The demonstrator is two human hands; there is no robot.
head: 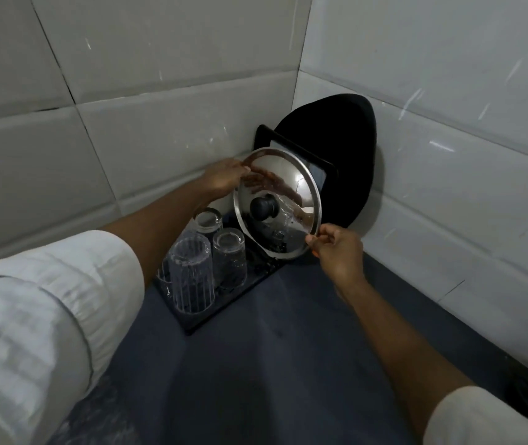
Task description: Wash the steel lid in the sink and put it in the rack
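Note:
A round steel lid [291, 184] with a black knob stands nearly upright at the far end of a black rack tray [214, 319] in the tiled corner. Its lower edge is down at the tray. My left hand [224, 178] grips the lid's upper left rim. My right hand [336, 248] pinches the lower right rim between thumb and fingers. The sink is not in view.
Three clear glasses [192, 277] stand upside down in the tray, in front of the lid. A black flat pan [349, 162] and a dark square tray [288, 146] lean against the wall behind the lid. The grey counter [272, 364] runs toward me, with white tiled walls on two sides.

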